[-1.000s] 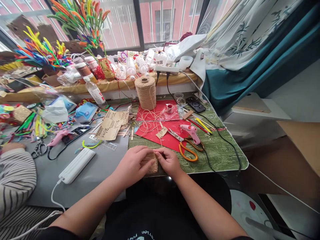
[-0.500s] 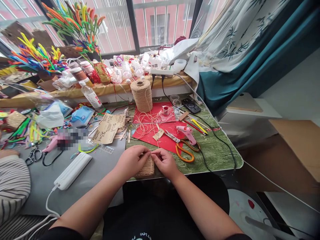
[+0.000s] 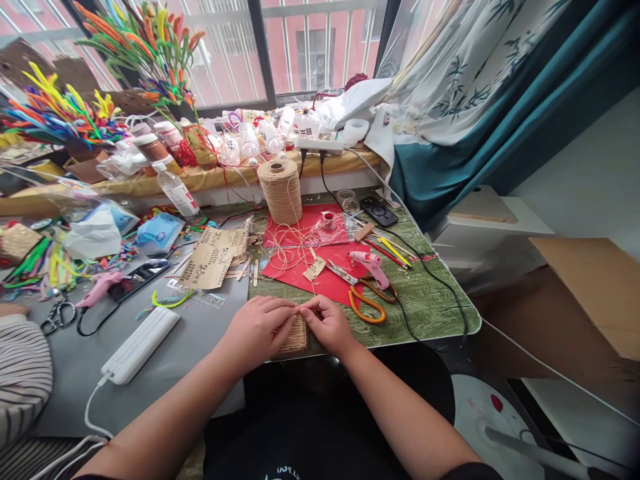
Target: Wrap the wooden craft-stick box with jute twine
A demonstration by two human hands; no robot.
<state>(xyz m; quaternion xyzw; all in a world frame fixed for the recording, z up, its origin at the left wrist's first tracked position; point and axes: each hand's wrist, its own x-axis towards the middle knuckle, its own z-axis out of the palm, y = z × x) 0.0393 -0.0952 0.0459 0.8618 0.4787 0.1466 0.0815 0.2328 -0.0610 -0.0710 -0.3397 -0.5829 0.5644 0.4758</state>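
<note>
At the table's front edge, my left hand [image 3: 261, 328] and my right hand [image 3: 328, 327] meet fingertip to fingertip. Both are closed in a pinch on thin twine [image 3: 314, 287], which runs down to them from the loops on the red paper [image 3: 290, 265]. Beneath them lies a small flat piece wrapped in rows of tan twine [image 3: 296, 335], partly covered by my left hand. The exact grip point is too small to make out. Behind stands a large spool of twine [image 3: 281, 193]. Orange-handled scissors [image 3: 367, 313] lie right of my hands.
A pink glue gun [image 3: 373, 268] with a black cord rests by the scissors. Pencils [image 3: 395, 252] and a phone [image 3: 379, 211] lie farther back. Sandpaper sheets [image 3: 213, 257] and a white power strip [image 3: 141, 345] are on the left. Another person's striped sleeve [image 3: 23, 377] shows at far left.
The view has shifted slightly, moving the scene a little left. My left hand's fingers have stretched flatter over the wrapped piece, while my right hand keeps its pinch.
</note>
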